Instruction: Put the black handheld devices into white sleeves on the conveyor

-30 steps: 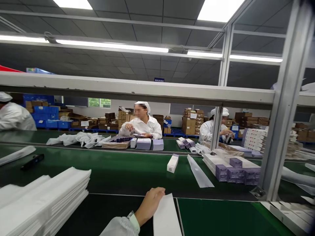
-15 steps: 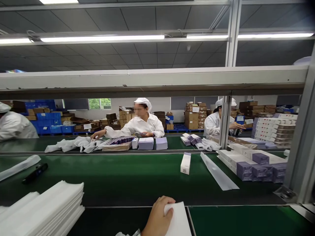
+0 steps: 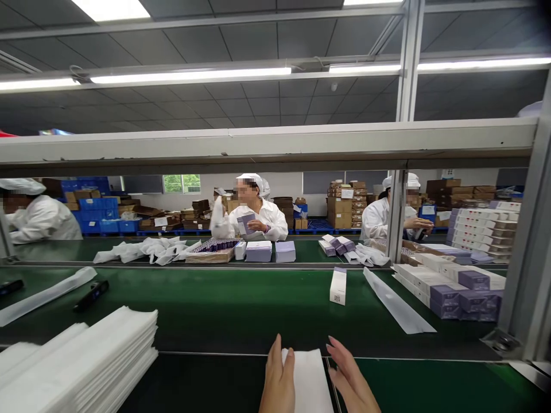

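Near the bottom edge, both hands frame a white foam pouch (image 3: 306, 378) lying flat on the dark green worktop (image 3: 430, 390). The left hand (image 3: 279, 378) rests open along the pouch's left edge, fingers extended and touching it; the right hand (image 3: 350, 378) lies open just beside the right edge, clasping nothing. The pouch looks thin, light and soft, likely to bend and slide easily, so a flat pinch at its far open end or along both long edges would probably suit it best. A tall stack of similar pouches (image 3: 81, 361) sits at near left. On the conveyor belt (image 3: 215, 310) beyond lie a small white box (image 3: 338, 285), a loose pouch (image 3: 398, 307) and, at right, purple boxes (image 3: 460, 289). Across the belt, people in white coats work at the far bench (image 3: 301, 252).
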A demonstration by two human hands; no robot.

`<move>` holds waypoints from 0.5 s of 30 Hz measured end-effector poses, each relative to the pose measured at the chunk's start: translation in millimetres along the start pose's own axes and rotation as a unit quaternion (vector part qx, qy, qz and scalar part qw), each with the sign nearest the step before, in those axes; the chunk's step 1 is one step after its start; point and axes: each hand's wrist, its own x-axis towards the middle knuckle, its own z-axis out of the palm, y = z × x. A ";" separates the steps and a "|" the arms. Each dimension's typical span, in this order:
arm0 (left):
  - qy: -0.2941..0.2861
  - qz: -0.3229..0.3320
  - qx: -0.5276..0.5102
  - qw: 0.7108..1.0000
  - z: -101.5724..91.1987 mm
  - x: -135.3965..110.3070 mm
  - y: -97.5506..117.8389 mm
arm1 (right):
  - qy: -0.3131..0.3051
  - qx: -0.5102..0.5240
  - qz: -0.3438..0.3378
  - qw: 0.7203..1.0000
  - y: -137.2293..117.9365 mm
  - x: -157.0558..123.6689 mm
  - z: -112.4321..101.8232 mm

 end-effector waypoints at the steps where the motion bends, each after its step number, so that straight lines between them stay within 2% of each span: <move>1: -0.014 -0.009 -0.004 1.000 2.9 -1.5 0.2 | 0.021 0.023 0.033 0.999 10.3 13.4 4.3; 3: -0.022 -0.001 0.005 1.000 8.0 -2.2 -1.4 | 0.044 0.042 0.047 0.997 29.3 26.6 12.8; 6: -0.020 0.029 0.021 0.999 11.9 1.9 -9.0 | 0.028 0.026 -0.007 0.999 44.5 23.0 18.9; 10: -0.024 0.051 0.019 0.998 11.1 5.3 -15.3 | 0.030 0.035 -0.025 0.999 42.4 13.1 16.4; 15: -0.018 0.012 0.022 1.000 13.2 -2.1 -6.6 | 0.053 0.046 -0.012 0.997 37.2 13.6 17.0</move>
